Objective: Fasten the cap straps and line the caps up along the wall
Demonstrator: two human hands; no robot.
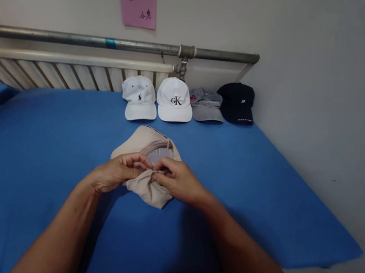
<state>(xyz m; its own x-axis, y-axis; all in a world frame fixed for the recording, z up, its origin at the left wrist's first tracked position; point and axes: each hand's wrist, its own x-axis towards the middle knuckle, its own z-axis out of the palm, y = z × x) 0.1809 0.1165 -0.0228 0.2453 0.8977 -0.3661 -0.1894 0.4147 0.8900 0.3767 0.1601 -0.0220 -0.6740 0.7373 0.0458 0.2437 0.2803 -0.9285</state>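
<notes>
A beige baseball cap (151,191) lies on the blue-covered table, its brim pointing away to the upper left and its inside partly showing. My left hand (116,170) pinches the near edge of the cap from the left. From the right, my right hand (179,180) grips the same edge, the fingertips of both hands almost meeting. Between the fingers is a small part of the cap's back, perhaps its strap, too covered to make out.
Behind stand a white cap (141,100), a white CK cap (174,102), a grey cap (207,106) and a black cap (236,102). A radiator and metal pipe (141,47) run along the wall, below a pink note (136,0). The blue table (45,147) meets the right wall.
</notes>
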